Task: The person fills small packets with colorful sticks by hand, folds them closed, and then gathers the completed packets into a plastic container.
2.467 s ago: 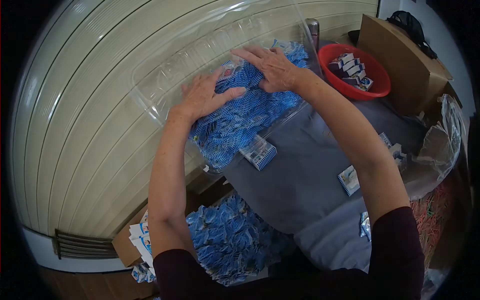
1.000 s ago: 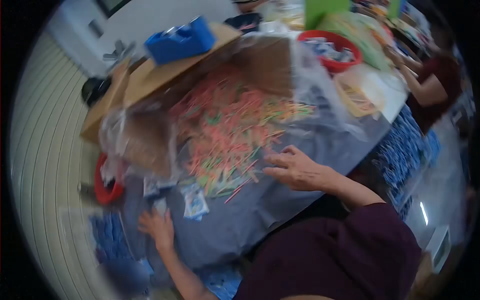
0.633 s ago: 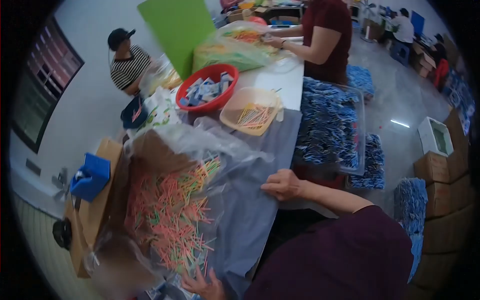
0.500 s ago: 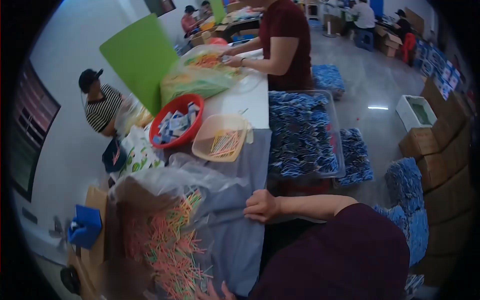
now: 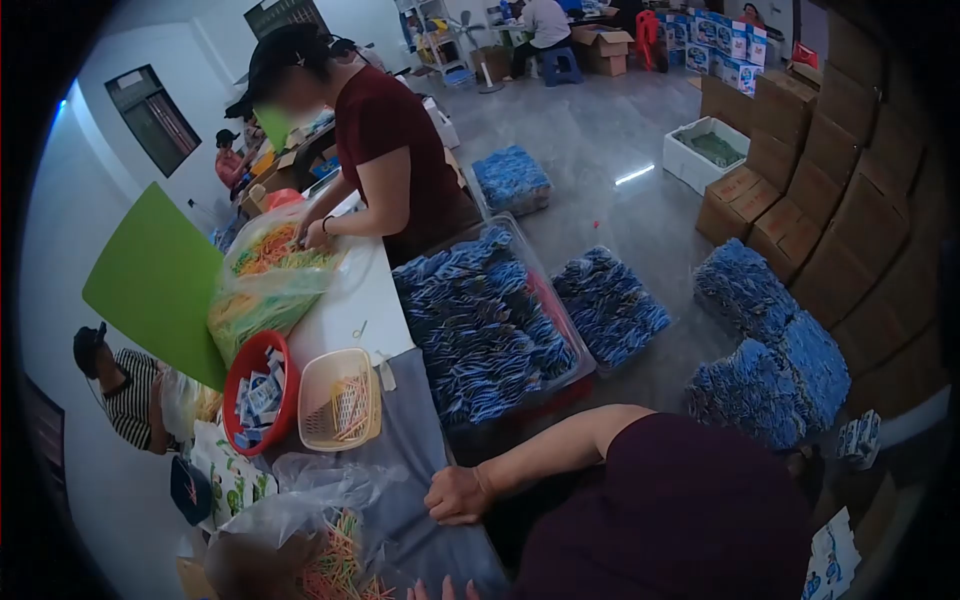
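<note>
My right hand [image 5: 458, 495] rests as a closed fist on the edge of the grey cloth [image 5: 405, 435], with nothing visible in it. Fingertips of my left hand [image 5: 445, 589] show at the bottom edge, spread apart; the rest of that hand is out of frame. To its left, thin pink, orange and green sticks [image 5: 340, 565] lie in an open clear plastic bag [image 5: 345, 480]. Further up the table, a cream basket [image 5: 341, 435] holds more sticks. Beside it a red basin [image 5: 289, 400] contains small blue-and-white packets.
Across the white table [image 5: 370, 290], a co-worker [image 5: 375, 140] has both hands in a bag of coloured sticks [image 5: 265, 250]. Blue bundles [image 5: 480, 330] fill a clear bin beside the table. More blue stacks [image 5: 745, 380] and cardboard boxes [image 5: 850, 220] stand right.
The view has swung right and up, so the table and bags sit lower and further left. My right fist stays on the table edge. Less of the nearest stick pile shows.
</note>
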{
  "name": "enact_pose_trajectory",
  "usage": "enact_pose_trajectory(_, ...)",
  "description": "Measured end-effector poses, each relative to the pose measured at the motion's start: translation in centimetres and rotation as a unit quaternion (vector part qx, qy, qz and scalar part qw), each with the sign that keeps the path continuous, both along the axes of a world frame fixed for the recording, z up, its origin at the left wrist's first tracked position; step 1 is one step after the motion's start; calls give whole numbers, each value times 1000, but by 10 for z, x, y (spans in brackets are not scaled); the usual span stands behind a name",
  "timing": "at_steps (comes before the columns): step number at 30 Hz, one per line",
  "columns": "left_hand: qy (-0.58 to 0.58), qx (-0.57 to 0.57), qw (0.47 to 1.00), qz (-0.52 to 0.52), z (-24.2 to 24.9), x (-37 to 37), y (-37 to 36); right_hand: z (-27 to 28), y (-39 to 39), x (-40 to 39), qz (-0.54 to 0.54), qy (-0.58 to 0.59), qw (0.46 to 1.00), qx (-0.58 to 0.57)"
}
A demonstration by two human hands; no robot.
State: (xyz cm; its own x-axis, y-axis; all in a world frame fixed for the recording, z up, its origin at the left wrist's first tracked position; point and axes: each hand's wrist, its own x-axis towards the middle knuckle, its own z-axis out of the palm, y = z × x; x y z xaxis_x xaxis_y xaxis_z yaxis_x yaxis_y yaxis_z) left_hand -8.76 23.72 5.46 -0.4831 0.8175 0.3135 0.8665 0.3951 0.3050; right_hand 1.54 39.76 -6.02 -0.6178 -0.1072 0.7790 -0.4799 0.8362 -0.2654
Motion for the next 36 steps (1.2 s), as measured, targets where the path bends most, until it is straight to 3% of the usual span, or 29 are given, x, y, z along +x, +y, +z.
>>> enact_pose_trajectory(15,-93,11,986,-135,6,2,6,-4,-2,-4,-7,-29,999,22)
enact_pose_trajectory(36,-230,10,957,-178,-2,7,-15,-10,-1,-7,0,-11,1000,13)
